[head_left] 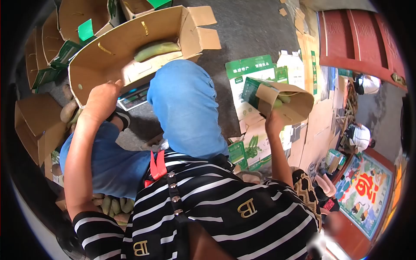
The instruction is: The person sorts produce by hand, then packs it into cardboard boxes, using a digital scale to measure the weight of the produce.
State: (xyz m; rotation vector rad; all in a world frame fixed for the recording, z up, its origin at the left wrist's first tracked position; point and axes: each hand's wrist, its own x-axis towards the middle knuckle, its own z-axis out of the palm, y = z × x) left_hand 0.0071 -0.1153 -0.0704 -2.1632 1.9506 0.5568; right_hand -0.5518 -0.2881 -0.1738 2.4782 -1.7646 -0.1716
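Note:
My left hand [104, 99] is at the near edge of a long open cardboard box [125, 34], its fingers closed on the box wall. Inside that box lies one long pale green vegetable [157, 50]. On the right, my right hand [274, 123] holds a smaller open carton [299, 104] by its lower edge, tilted so its opening faces me. Green vegetables [281, 100] show inside it. A scale [133, 99] with a display is partly hidden under the long box.
Open cartons [82, 17] stand at the upper left, another box [39, 121] below them. Vegetables [115, 206] lie by my legs. Flattened printed cartons [247, 69] cover the floor. People [359, 136] and a red truck [359, 39] are at right.

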